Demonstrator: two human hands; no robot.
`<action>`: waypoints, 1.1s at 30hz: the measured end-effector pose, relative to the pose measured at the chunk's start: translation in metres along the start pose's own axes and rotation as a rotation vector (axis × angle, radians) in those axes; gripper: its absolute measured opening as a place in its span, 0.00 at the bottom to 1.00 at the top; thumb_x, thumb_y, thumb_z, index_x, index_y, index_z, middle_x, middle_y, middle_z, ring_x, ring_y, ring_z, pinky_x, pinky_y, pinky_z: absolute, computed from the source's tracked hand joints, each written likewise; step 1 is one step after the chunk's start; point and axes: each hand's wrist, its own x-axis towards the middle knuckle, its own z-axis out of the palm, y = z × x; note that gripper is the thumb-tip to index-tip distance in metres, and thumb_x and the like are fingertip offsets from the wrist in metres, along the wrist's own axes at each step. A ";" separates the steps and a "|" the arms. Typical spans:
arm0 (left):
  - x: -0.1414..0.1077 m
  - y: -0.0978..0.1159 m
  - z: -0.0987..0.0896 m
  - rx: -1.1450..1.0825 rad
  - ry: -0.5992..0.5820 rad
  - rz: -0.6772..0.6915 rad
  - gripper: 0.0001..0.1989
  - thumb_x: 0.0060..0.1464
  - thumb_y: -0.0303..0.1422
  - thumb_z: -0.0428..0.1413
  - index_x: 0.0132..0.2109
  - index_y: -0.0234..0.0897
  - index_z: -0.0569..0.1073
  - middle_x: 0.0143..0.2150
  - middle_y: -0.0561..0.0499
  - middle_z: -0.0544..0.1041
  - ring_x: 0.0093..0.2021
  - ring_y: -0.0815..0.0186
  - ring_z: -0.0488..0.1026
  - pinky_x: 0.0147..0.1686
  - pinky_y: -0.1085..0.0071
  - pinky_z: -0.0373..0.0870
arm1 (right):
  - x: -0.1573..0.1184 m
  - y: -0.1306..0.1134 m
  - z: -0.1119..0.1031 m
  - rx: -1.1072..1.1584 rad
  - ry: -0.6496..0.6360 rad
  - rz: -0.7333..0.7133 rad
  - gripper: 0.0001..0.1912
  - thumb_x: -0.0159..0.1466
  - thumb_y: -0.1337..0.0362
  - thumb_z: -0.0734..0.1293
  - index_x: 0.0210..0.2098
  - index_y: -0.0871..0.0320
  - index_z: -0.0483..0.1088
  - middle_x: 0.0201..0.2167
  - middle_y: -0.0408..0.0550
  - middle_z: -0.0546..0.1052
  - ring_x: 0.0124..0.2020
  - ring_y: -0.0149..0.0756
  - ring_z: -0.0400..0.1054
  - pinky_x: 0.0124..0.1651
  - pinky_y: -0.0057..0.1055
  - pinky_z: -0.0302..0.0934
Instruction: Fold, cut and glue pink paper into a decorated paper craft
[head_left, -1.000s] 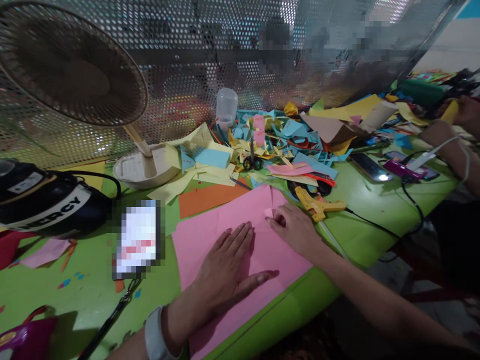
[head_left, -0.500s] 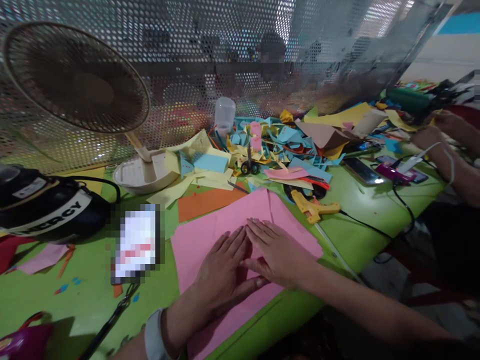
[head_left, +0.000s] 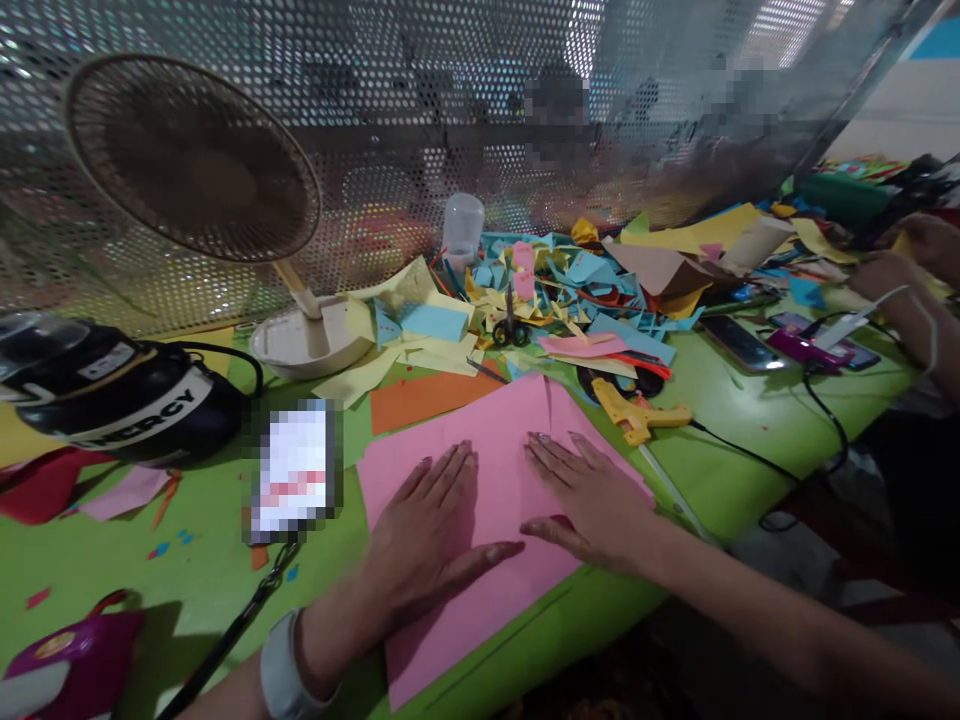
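Pink paper lies flat on the green table near its front edge, with what looks like more pink sheets beneath. My left hand rests palm down on its left part, fingers stretched forward and thumb pointing right. On the right part my right hand lies flat too, fingers extended and thumb out to the left. A strip of bare pink shows between the hands. Neither hand grips anything. An orange paper piece sits just beyond the pink paper, and a yellow glue gun is off to its right.
Scissors stand by a heap of paper scraps at the back. A fan, a black appliance and a phone are at left. Phones and another person's hands are at right.
My hands have slid apart over the pink paper, left hand to the left and right hand to the right. The whole view has shifted slightly.
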 end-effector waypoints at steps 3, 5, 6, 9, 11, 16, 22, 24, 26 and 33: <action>-0.006 -0.004 -0.003 0.033 0.005 -0.035 0.46 0.54 0.60 0.41 0.66 0.25 0.53 0.67 0.33 0.54 0.66 0.50 0.52 0.63 0.51 0.49 | -0.002 0.002 0.002 -0.028 0.001 -0.005 0.42 0.65 0.40 0.48 0.66 0.67 0.49 0.67 0.58 0.50 0.68 0.45 0.44 0.66 0.50 0.40; -0.008 -0.005 -0.005 0.047 0.011 -0.049 0.46 0.55 0.60 0.40 0.66 0.26 0.54 0.66 0.33 0.55 0.66 0.50 0.53 0.63 0.51 0.50 | -0.006 0.005 0.002 -0.053 0.012 0.021 0.42 0.65 0.39 0.48 0.65 0.67 0.51 0.66 0.59 0.52 0.67 0.46 0.46 0.65 0.50 0.42; -0.008 -0.004 -0.005 0.050 0.010 -0.053 0.45 0.55 0.60 0.40 0.65 0.26 0.54 0.66 0.33 0.56 0.66 0.50 0.54 0.62 0.51 0.50 | -0.009 0.007 0.001 -0.064 0.021 0.037 0.42 0.65 0.39 0.49 0.65 0.67 0.53 0.65 0.60 0.54 0.66 0.47 0.48 0.65 0.50 0.43; -0.007 -0.002 -0.005 0.045 0.008 -0.064 0.46 0.54 0.61 0.40 0.65 0.26 0.56 0.66 0.33 0.56 0.66 0.50 0.54 0.62 0.51 0.52 | -0.015 0.010 -0.011 -0.080 0.072 0.055 0.42 0.64 0.39 0.52 0.61 0.69 0.60 0.62 0.65 0.60 0.64 0.51 0.53 0.63 0.50 0.47; -0.007 -0.001 -0.004 0.038 0.017 -0.071 0.46 0.53 0.61 0.40 0.65 0.26 0.55 0.66 0.32 0.55 0.66 0.50 0.53 0.62 0.51 0.51 | -0.008 0.008 -0.027 -0.051 0.138 0.093 0.37 0.64 0.42 0.55 0.55 0.68 0.66 0.58 0.66 0.67 0.60 0.52 0.60 0.59 0.48 0.53; -0.010 -0.004 0.002 0.045 0.053 -0.051 0.45 0.54 0.60 0.42 0.66 0.28 0.53 0.66 0.33 0.55 0.66 0.51 0.53 0.63 0.51 0.51 | 0.050 -0.008 -0.052 0.403 -0.067 0.329 0.21 0.65 0.51 0.58 0.27 0.59 0.71 0.22 0.47 0.77 0.25 0.36 0.73 0.29 0.30 0.64; -0.012 -0.009 0.009 0.097 0.101 -0.015 0.46 0.55 0.58 0.44 0.68 0.30 0.45 0.66 0.34 0.56 0.65 0.51 0.57 0.61 0.51 0.53 | 0.097 -0.009 -0.033 0.852 -0.557 0.420 0.22 0.62 0.55 0.64 0.16 0.61 0.66 0.10 0.42 0.70 0.10 0.28 0.64 0.16 0.23 0.58; -0.013 -0.010 0.010 0.111 0.108 0.000 0.46 0.55 0.57 0.44 0.69 0.31 0.42 0.66 0.34 0.55 0.64 0.50 0.57 0.61 0.52 0.53 | 0.097 -0.004 -0.030 0.876 -0.586 0.427 0.21 0.63 0.58 0.64 0.16 0.61 0.67 0.08 0.42 0.70 0.10 0.28 0.63 0.16 0.23 0.58; -0.013 -0.011 0.010 0.127 0.115 0.016 0.46 0.55 0.57 0.44 0.69 0.31 0.42 0.66 0.34 0.55 0.64 0.49 0.58 0.61 0.51 0.54 | 0.093 0.003 -0.030 0.915 -0.620 0.441 0.21 0.63 0.60 0.64 0.17 0.62 0.67 0.08 0.42 0.70 0.09 0.28 0.63 0.16 0.23 0.59; -0.012 -0.011 0.012 0.174 0.134 0.038 0.48 0.53 0.59 0.45 0.68 0.27 0.45 0.65 0.31 0.56 0.63 0.46 0.58 0.58 0.48 0.58 | 0.067 0.030 -0.038 0.958 -0.665 0.551 0.22 0.64 0.60 0.63 0.16 0.63 0.66 0.07 0.42 0.69 0.08 0.26 0.61 0.13 0.21 0.56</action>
